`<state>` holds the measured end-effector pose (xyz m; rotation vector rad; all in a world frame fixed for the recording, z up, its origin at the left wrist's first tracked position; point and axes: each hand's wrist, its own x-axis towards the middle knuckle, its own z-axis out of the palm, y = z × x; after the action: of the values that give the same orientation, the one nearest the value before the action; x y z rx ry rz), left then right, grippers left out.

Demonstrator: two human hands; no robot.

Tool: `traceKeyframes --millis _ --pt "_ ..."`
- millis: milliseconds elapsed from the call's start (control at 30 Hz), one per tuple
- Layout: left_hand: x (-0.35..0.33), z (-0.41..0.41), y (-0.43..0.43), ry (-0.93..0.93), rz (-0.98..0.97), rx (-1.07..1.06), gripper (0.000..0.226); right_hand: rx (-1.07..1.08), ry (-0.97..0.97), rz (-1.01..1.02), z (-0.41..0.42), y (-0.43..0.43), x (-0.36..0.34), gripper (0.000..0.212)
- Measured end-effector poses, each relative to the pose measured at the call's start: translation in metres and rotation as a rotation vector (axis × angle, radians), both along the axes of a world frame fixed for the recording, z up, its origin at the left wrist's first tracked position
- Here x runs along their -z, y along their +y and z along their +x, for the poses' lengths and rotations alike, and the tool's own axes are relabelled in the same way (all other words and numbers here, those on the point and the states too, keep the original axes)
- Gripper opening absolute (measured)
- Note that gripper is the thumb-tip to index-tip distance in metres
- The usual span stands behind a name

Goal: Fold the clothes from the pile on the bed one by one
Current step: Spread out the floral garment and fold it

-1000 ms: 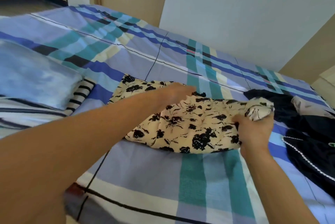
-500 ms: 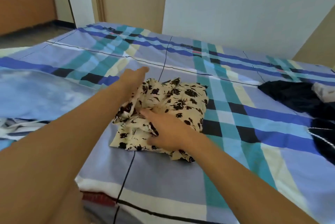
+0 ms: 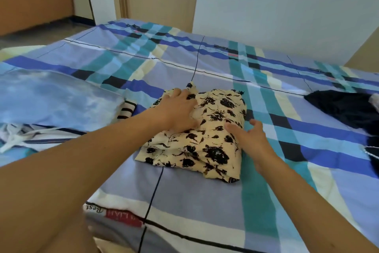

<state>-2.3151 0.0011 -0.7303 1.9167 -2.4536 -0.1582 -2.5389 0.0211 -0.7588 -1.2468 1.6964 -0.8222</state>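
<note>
A cream garment with black floral print (image 3: pixel 207 136) lies folded into a compact rectangle in the middle of the bed (image 3: pixel 205 201). My left hand (image 3: pixel 178 111) lies flat on its left half, fingers straight, pressing it down. At the garment's right edge is my right hand (image 3: pixel 249 136), fingers spread and relaxed, holding nothing. A dark pile of clothes (image 3: pixel 344 109) sits at the right edge of the bed.
Folded clothes lie at the left: a light blue tie-dye piece (image 3: pixel 53 99) on top of a black-and-white striped one (image 3: pixel 127 109). The plaid sheet covers the bed. A white wall and a beige door stand behind it.
The floral garment was spread out wide a second ago; its right part has been folded over to the left, so it is now compact. My right hand has let go and moved to its right edge.
</note>
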Motion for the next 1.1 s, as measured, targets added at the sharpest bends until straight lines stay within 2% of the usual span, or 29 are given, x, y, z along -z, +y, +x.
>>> traceKeyframes --millis 67,100,167,233,267,333,400,567,667,767,867,967,1100 --pt "-0.014 -0.012 0.007 0.067 -0.033 -0.014 0.064 0.006 -0.191 0.135 -0.001 -0.006 0.010 0.116" --pt "-0.018 -0.018 0.011 0.126 0.025 -0.032 0.068 0.014 -0.252 0.157 -0.001 -0.010 0.014 0.120" --pt "-0.015 -0.030 0.021 0.166 0.227 -0.060 0.084 0.019 -0.322 0.182 0.001 -0.015 0.015 0.118" --pt "0.003 -0.041 0.031 0.070 0.368 -0.039 0.094 0.026 -0.353 0.211 0.002 -0.020 0.019 0.115" --pt "0.014 -0.045 0.033 0.037 0.413 -0.033 0.095 0.023 -0.363 0.217 0.004 -0.020 0.018 0.108" --pt "0.027 -0.048 0.034 0.035 0.464 -0.051 0.094 0.020 -0.358 0.203 0.006 -0.017 0.017 0.077" --pt "0.024 -0.049 0.034 0.064 0.434 -0.053 0.089 0.049 -0.344 0.180 0.003 -0.015 0.017 0.063" --pt "0.026 -0.061 0.044 0.168 0.166 -0.009 0.072 0.062 -0.326 0.142 -0.027 -0.008 0.005 0.069" --pt "0.051 -0.081 0.054 0.226 0.211 0.049 0.073 0.057 -0.237 0.179 -0.057 -0.001 -0.006 0.055" --pt "0.070 -0.107 0.060 0.279 0.264 0.071 0.074 0.086 -0.104 0.197 -0.078 0.003 -0.012 0.054" --pt "0.065 -0.122 0.055 0.409 0.373 0.062 0.068 0.078 0.045 0.154 -0.083 0.001 -0.031 0.047" --pt "0.038 -0.123 0.052 0.560 0.474 0.061 0.054 -0.002 0.283 0.067 -0.071 -0.008 -0.060 0.075" --pt "0.030 -0.108 0.040 0.860 0.707 0.019 0.046 -0.261 0.712 -0.046 -0.025 -0.010 -0.086 0.094"
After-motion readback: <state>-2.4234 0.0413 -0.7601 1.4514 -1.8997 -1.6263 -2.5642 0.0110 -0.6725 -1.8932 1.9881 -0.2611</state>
